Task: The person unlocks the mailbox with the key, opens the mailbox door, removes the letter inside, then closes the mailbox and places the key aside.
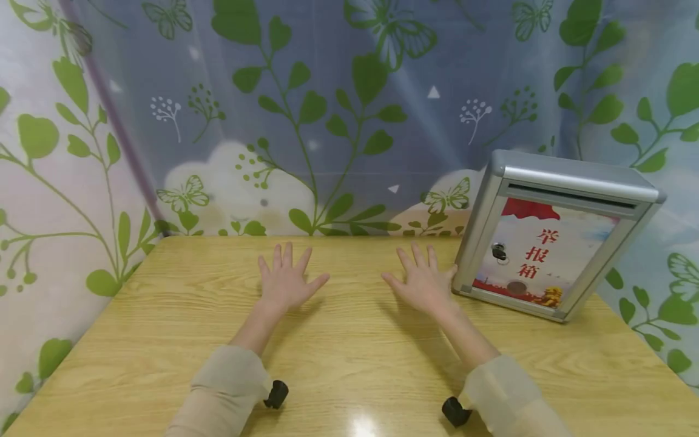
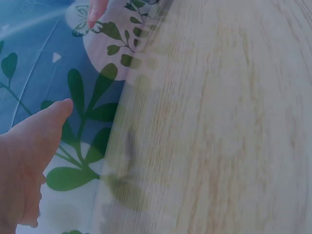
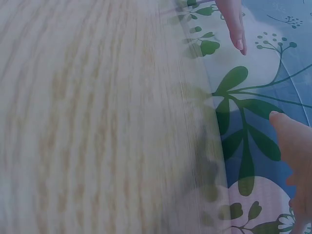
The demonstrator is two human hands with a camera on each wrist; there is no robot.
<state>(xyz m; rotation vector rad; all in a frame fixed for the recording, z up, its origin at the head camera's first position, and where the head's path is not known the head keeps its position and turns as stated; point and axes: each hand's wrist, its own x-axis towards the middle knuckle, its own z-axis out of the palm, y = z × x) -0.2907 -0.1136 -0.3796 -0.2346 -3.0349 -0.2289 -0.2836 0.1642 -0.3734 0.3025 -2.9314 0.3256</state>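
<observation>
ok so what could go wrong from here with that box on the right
The right hand is very close to the box, so a sideways move might knock it. The box stands upright, so a push near its top could tip it. What looks like a key sticks out of its front and might get snagged during handling.

The table [image 1: 349, 358] has lt. brown wood grain; behind it hangs a curtain [image 1: 338, 158] w/ green leaves [image 1: 369, 76], butterflies [image 1: 182, 194] & sm. white triangles [image 1: 434, 93].
</observation>
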